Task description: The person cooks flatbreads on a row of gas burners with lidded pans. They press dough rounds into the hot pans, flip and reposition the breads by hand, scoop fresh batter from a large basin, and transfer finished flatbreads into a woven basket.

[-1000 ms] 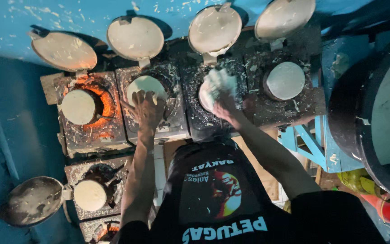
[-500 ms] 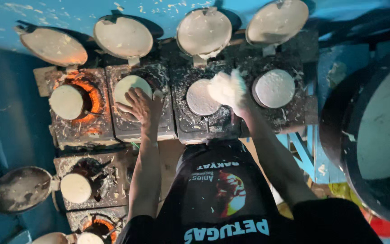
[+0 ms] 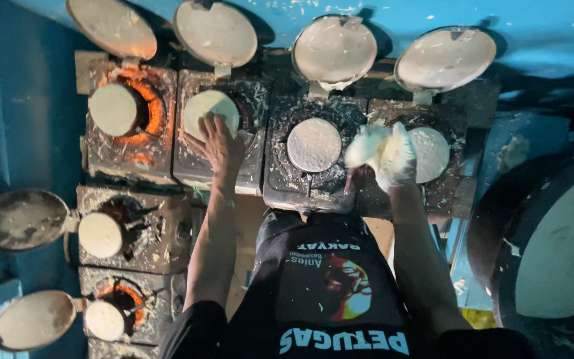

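My left hand [image 3: 219,143] lies flat, fingers spread, on the near edge of a white dough disc [image 3: 208,106] in the second stove mould of the back row. My right hand [image 3: 383,156] is closed around a clump of white dough [image 3: 375,147], held just above the gap between the third mould's white disc [image 3: 313,144] and the fourth mould's disc [image 3: 432,154]. Both arms reach forward from my black printed shirt [image 3: 330,286].
Four round lids [image 3: 335,50] stand open behind the back-row stoves. The first stove [image 3: 142,113] glows orange around its disc. Two more stoves [image 3: 101,234] with open lids sit at the left. A large dark drum [image 3: 553,252] with a pale top stands at the right.
My right hand moved with the dough clump from over the third mould to the right, uncovering a white disc there. My left hand stayed on the second mould's disc.
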